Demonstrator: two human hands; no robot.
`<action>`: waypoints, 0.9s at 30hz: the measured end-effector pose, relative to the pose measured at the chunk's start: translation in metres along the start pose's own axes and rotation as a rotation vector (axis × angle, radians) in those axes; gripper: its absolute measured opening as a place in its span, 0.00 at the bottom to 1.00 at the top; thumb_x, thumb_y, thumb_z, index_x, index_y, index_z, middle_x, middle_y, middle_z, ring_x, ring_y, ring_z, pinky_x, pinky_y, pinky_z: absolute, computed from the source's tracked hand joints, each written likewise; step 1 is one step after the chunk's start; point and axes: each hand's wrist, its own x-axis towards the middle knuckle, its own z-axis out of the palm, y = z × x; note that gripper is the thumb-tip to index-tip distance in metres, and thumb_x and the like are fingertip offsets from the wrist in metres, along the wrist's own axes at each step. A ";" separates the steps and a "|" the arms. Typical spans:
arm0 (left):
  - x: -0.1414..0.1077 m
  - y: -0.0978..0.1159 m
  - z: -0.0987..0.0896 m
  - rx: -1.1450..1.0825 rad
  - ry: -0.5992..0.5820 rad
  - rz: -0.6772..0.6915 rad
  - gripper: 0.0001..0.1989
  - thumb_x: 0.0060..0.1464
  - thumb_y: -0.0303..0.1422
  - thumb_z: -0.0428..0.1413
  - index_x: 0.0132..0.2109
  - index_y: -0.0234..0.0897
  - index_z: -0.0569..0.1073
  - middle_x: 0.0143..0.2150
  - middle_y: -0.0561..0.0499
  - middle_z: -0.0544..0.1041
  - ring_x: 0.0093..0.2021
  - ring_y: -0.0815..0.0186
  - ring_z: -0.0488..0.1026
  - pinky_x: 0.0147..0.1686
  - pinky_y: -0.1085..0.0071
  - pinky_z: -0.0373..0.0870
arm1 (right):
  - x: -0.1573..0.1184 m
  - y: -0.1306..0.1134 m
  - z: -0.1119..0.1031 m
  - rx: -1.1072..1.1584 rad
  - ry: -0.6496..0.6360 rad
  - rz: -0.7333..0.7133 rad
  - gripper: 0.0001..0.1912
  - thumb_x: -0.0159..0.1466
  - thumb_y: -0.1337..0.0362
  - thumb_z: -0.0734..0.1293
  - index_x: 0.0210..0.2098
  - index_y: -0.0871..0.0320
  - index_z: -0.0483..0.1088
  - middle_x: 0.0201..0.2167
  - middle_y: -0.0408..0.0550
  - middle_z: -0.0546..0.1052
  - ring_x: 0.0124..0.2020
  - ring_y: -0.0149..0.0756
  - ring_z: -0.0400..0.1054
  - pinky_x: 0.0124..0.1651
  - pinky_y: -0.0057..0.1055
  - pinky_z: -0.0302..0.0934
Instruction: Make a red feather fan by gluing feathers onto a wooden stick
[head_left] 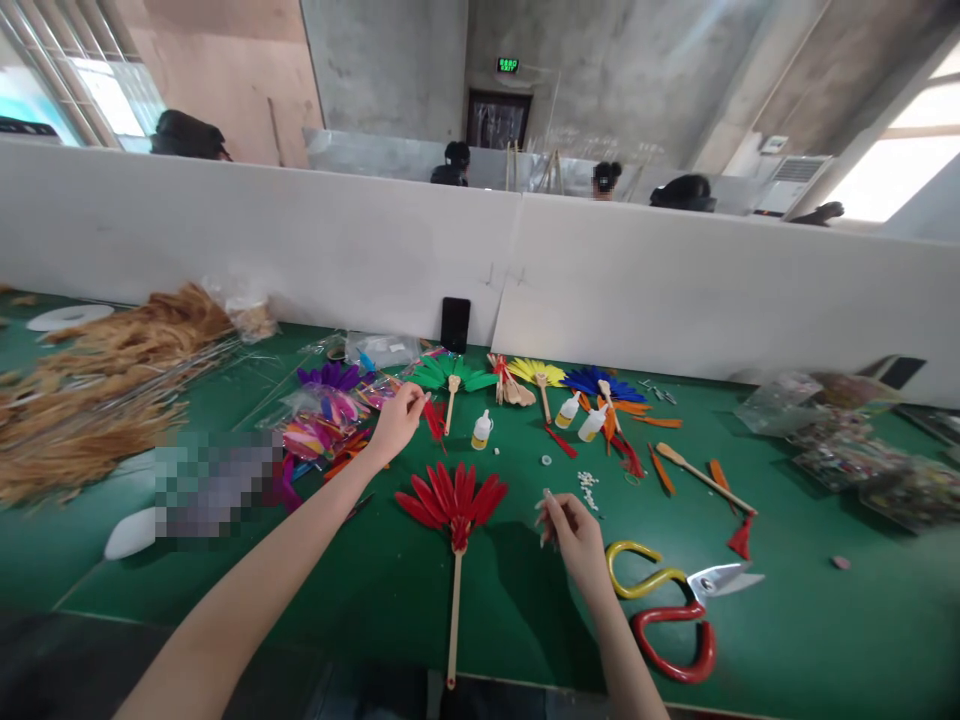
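A red feather fan (451, 500) with a pale wooden handle lies between my hands. My left hand (400, 418) is closed in a pinch beside a red tassel (435, 420), near the green feather fan (454, 374); what its fingertips hold, if anything, I cannot make out. Fingers bent and tips together, my right hand (572, 528) hovers right of the red fan, close to small white beads (588, 490). Anything within that pinch is too small to tell. Large scissors (686, 590) with yellow and red handles lie right of it.
Yellow (537, 373) and blue feather fans (600, 383) lie at the back. Small glue bottles (482, 430) stand before them. A black phone (455, 324) leans on the white partition (375, 240). Dried tan grass (150, 350) lies left, bagged pieces (847, 430) right. People sit beyond the partition.
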 end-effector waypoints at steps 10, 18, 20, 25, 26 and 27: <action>-0.059 0.067 0.005 -0.268 -0.282 0.071 0.10 0.58 0.39 0.46 0.32 0.39 0.60 0.21 0.59 0.63 0.19 0.72 0.62 0.23 0.76 0.58 | -0.032 -0.057 0.035 0.058 -0.360 0.000 0.19 0.60 0.48 0.60 0.36 0.59 0.68 0.28 0.45 0.74 0.21 0.29 0.66 0.23 0.24 0.61; -0.101 0.073 0.016 -0.435 -0.354 -0.051 0.12 0.56 0.42 0.48 0.39 0.38 0.65 0.31 0.54 0.69 0.32 0.68 0.69 0.30 0.75 0.64 | -0.039 -0.052 0.065 0.177 -0.491 0.132 0.21 0.60 0.48 0.60 0.25 0.61 0.66 0.20 0.43 0.73 0.16 0.26 0.65 0.20 0.22 0.58; -0.109 0.071 0.016 -0.533 -0.409 -0.127 0.17 0.55 0.43 0.49 0.46 0.37 0.66 0.39 0.49 0.71 0.38 0.65 0.70 0.32 0.73 0.67 | -0.038 -0.050 0.067 0.193 -0.489 0.153 0.21 0.59 0.48 0.61 0.25 0.61 0.65 0.19 0.43 0.73 0.14 0.25 0.63 0.17 0.20 0.55; -0.127 0.061 0.015 -0.681 -0.521 -0.303 0.18 0.55 0.45 0.50 0.40 0.36 0.74 0.43 0.47 0.72 0.36 0.63 0.72 0.29 0.71 0.69 | -0.039 -0.053 0.071 0.119 -0.586 0.124 0.18 0.59 0.51 0.62 0.24 0.61 0.67 0.21 0.44 0.74 0.17 0.26 0.65 0.16 0.20 0.53; -0.127 0.058 0.012 -0.701 -0.465 -0.313 0.17 0.55 0.45 0.50 0.38 0.35 0.75 0.43 0.47 0.73 0.39 0.61 0.72 0.34 0.71 0.69 | -0.038 -0.055 0.070 0.090 -0.630 0.121 0.17 0.59 0.52 0.62 0.27 0.61 0.69 0.24 0.46 0.76 0.18 0.27 0.67 0.16 0.20 0.53; -0.127 0.053 0.007 -0.721 -0.388 -0.325 0.17 0.55 0.44 0.50 0.36 0.35 0.75 0.43 0.47 0.74 0.43 0.60 0.71 0.40 0.70 0.68 | -0.035 -0.057 0.067 0.060 -0.663 0.119 0.16 0.59 0.53 0.63 0.30 0.61 0.71 0.26 0.47 0.77 0.20 0.28 0.68 0.17 0.20 0.54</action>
